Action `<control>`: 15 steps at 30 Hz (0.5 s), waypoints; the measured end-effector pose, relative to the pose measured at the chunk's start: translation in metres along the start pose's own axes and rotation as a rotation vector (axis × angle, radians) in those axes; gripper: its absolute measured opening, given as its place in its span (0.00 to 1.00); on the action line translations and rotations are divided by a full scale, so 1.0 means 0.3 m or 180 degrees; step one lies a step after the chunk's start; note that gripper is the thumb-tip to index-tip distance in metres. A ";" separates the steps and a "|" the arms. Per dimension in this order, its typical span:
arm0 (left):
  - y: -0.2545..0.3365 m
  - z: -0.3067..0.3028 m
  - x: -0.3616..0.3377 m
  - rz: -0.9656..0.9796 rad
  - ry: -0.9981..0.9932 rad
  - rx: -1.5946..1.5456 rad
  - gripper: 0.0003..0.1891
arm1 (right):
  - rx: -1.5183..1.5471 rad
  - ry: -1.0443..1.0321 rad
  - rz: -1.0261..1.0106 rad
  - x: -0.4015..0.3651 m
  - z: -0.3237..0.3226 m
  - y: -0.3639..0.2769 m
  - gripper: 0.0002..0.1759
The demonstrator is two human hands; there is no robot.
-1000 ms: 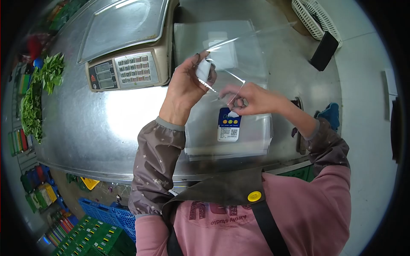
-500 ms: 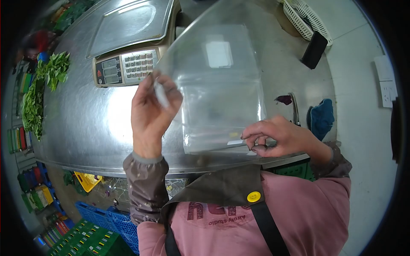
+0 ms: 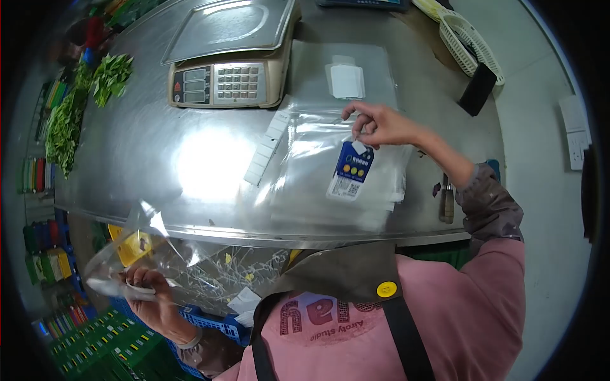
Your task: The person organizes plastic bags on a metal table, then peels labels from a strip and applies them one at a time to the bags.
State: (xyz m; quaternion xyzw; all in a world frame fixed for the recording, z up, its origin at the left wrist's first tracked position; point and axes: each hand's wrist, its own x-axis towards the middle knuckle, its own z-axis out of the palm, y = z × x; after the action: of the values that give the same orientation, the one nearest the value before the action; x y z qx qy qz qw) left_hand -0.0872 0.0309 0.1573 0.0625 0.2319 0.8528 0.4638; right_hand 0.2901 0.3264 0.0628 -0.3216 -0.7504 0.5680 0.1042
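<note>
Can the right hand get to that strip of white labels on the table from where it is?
Probably yes: the right hand pinches the blue-labelled bag, and the strip of white labels lies uncovered on the steel table beside it, nothing between. It must let go first.

Polished stainless-steel desk [image 3: 140, 171] under a bright glare; plain white wall [image 3: 540, 76] with a socket [image 3: 575, 133] alongside; green plastic crates [image 3: 121, 355] below.

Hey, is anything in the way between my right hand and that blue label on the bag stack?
Nothing visible. The right hand is at the top edge of the blue label on the stack of clear bags; the white strip lies off to the left.
</note>
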 end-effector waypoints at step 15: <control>0.300 -1.159 -0.350 -0.0536 0.4434 0.8755 0.21 | -0.1021 0.0206 -0.0113 0.113 -0.045 0.168 0.22</control>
State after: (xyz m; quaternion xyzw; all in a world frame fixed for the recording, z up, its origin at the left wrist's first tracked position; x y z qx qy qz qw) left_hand -0.2087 -0.2143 -0.0980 0.0175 0.9782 -0.1806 -0.1013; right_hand 0.2895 0.3647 0.0140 -0.3390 -0.8332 0.4283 0.0857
